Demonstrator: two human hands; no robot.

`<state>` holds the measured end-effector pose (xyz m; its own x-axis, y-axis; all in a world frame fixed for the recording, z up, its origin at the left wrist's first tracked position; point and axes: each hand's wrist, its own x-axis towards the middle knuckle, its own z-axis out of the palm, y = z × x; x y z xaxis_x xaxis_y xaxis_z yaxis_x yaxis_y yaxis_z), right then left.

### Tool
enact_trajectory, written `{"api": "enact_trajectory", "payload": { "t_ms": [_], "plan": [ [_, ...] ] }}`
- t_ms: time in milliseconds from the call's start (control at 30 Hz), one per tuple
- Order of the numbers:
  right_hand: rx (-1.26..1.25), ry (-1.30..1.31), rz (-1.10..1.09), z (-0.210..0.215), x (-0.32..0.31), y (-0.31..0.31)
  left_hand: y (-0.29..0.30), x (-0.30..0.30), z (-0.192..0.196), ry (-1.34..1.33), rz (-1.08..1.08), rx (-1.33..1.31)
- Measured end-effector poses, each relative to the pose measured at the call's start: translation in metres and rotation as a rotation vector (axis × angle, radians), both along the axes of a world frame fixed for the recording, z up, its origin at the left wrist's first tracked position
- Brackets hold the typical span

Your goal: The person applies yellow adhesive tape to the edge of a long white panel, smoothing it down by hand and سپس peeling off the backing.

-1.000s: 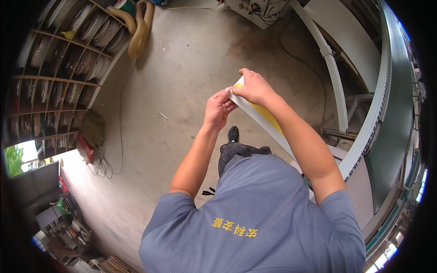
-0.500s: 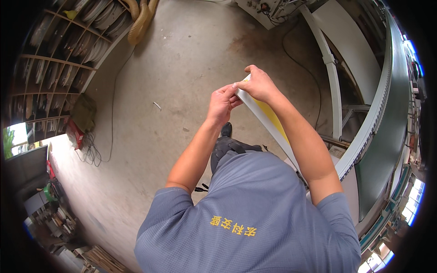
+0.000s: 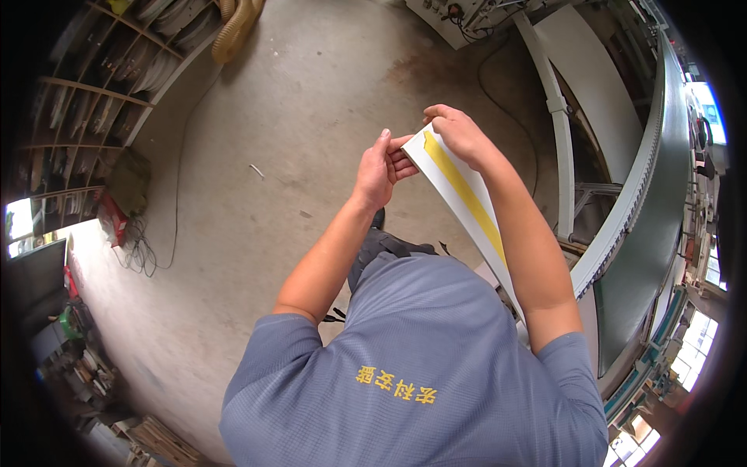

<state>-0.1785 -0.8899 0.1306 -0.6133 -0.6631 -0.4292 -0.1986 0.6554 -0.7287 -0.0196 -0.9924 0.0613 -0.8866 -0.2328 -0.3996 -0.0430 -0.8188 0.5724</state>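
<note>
A long white board (image 3: 457,208) with a yellow strip (image 3: 464,188) along its face slants from in front of me back beneath my right forearm. My left hand (image 3: 378,170) is at the board's far left corner, thumb raised and fingers stretched toward its edge. Those fingertips meet or pass just under the edge; I cannot tell which. My right hand (image 3: 461,138) is closed over the opposite long edge near the same end, its fingers bent. The right forearm hides part of the board, and its near end is out of sight beside my body.
On the right runs a long machine table with a pale toothed rail (image 3: 622,233) and a dark green surface (image 3: 650,272). A divided shelf (image 3: 101,93) stands at the left, with a ribbed hose (image 3: 235,33) beside it. Cables (image 3: 142,253) and a small white scrap (image 3: 257,170) lie on the concrete floor.
The board has tilted so that its face and yellow strip show more. My left thumb has lifted off the board's corner and the left fingers have spread; my right hand has shifted slightly right.
</note>
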Motion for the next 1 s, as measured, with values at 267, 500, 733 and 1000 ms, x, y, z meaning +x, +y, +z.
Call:
{"api": "enact_trajectory", "payload": {
  "t_ms": [267,500,733,1000],
  "plan": [
    [0.074,0.032,-0.025,0.003,0.007,-0.003,-0.002,0.004,-0.002,0.059,-0.036,0.000],
    [0.029,0.194,-0.116,-0.016,0.008,-0.003,-0.002,0.004,-0.001,0.062,-0.034,0.003],
    [-0.301,0.383,0.037,0.009,0.015,0.014,-0.002,0.007,-0.001,0.085,-0.035,-0.011],
    [-0.346,0.950,0.546,0.029,0.022,0.021,-0.004,0.010,0.001,0.052,-0.036,-0.051]
  ]
}}
